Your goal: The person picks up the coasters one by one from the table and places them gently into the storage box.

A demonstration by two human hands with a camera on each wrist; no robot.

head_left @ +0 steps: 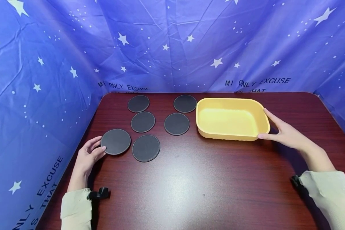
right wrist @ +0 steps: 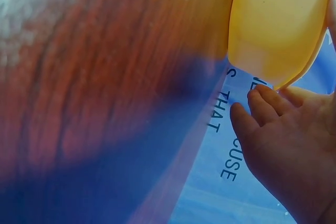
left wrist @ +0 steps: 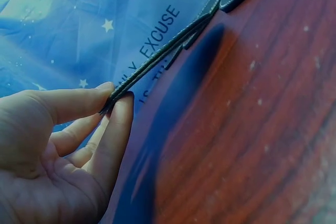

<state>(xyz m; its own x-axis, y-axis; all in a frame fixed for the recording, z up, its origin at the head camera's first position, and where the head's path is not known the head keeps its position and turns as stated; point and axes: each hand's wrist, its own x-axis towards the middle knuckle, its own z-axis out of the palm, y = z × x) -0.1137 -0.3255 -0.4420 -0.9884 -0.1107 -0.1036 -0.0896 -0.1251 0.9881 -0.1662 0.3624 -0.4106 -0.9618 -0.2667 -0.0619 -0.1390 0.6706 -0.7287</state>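
Observation:
In the head view, my left hand [head_left: 87, 156] pinches the near-left edge of a round black stitched coaster [head_left: 116, 142] at the table's left. From the side, in the left wrist view, the pinched coaster [left wrist: 157, 53] is tilted above the wood, its shadow below; its edge looks double-layered, and I cannot tell whether two are stacked. My right hand [head_left: 286, 132] holds the right end of a yellow rectangular bin [head_left: 227, 135], thumb at the near corner and a finger at the far corner. The right wrist view shows the other fingers [right wrist: 262, 103] near the bin's end [right wrist: 278, 40].
Several more black coasters lie flat: one [head_left: 146, 148] beside the held one, another [head_left: 143, 122] behind it, one [head_left: 138, 103] at the back, and two [head_left: 176, 124] nearer the bin. A blue starry cloth [head_left: 166, 48] surrounds the dark red wooden table [head_left: 189, 191].

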